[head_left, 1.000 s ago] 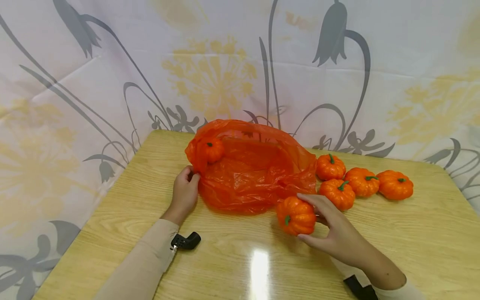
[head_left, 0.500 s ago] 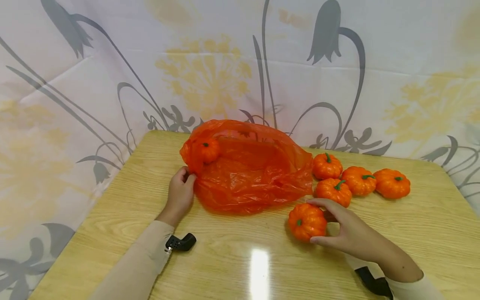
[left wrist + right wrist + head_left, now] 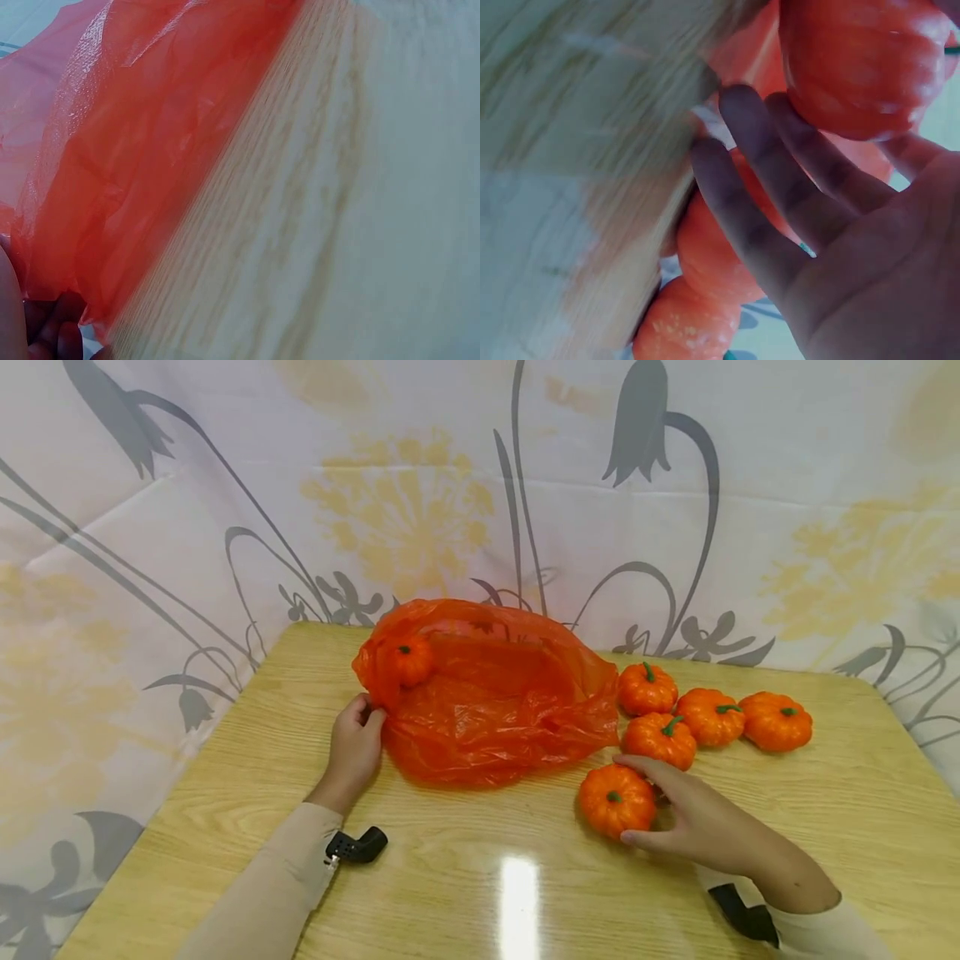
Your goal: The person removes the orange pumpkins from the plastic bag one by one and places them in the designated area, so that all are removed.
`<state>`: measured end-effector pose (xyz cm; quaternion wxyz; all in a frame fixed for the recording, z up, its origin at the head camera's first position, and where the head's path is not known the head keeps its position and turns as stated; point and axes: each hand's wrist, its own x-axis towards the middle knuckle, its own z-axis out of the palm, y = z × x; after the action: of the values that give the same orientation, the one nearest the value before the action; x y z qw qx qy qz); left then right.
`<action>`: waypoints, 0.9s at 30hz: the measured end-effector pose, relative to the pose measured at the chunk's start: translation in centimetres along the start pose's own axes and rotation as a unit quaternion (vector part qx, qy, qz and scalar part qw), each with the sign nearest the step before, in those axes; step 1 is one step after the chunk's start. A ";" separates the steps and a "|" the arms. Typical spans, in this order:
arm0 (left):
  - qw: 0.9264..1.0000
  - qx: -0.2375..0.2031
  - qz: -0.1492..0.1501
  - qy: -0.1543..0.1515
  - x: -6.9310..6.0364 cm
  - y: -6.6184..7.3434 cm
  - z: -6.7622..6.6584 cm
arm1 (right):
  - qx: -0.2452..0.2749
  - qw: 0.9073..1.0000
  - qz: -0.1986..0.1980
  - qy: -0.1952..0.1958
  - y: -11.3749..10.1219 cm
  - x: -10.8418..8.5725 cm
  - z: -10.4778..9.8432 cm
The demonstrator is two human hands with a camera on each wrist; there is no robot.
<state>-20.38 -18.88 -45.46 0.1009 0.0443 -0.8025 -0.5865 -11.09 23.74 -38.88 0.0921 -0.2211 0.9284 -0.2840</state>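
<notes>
An orange plastic bag (image 3: 480, 727) lies spread on the table with its mouth held wide. At its left edge my left hand (image 3: 354, 742) pinches the plastic between thumb and fingers; the left wrist view shows the bag (image 3: 142, 165) running up from the fingertips. Through the film at the bag's left side shows a small orange pumpkin (image 3: 411, 662) with a green stem. My right hand (image 3: 701, 818) holds another pumpkin (image 3: 617, 802) between thumb and fingers, just in front of the bag's right end, stem up. In the right wrist view the lower fingers of the hand (image 3: 840, 232) stretch below that pumpkin (image 3: 866, 67).
Several more pumpkins sit close together right of the bag, such as the nearest one (image 3: 660, 742) and the rightmost one (image 3: 776, 722). A flower-patterned cloth (image 3: 420, 477) hangs behind the wooden table (image 3: 442, 877).
My right hand has moved the pumpkin to the right, away from the bag's front edge, and its stem has tipped upward. The left hand keeps its hold on the bag; the head view has shifted slightly.
</notes>
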 end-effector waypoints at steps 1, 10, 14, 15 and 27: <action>1.000 0.001 -0.001 -0.001 0.0 0.0 0.0 | -0.011 1.000 0.000 0.004 0.1 0.0 0.1; 1.000 0.008 -0.024 -0.014 -1.1 3.0 -0.4 | -0.052 0.998 0.022 0.010 0.2 0.1 0.0; 0.999 0.007 -0.028 -0.014 -0.9 2.8 -0.4 | -0.071 0.997 0.033 0.004 0.3 0.1 -0.3; 1.000 0.005 -0.028 -0.014 -0.8 2.5 -0.3 | -0.073 0.997 0.033 0.003 0.4 0.1 -0.3; 1.000 0.001 -0.007 -0.011 -0.2 0.2 -0.2 | -0.055 0.997 0.044 0.013 0.7 0.2 -0.1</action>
<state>-20.18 -18.95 -45.19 0.0881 0.0435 -0.8037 -0.5868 -11.57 24.18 -39.22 0.0806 -0.1808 0.9526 -0.2310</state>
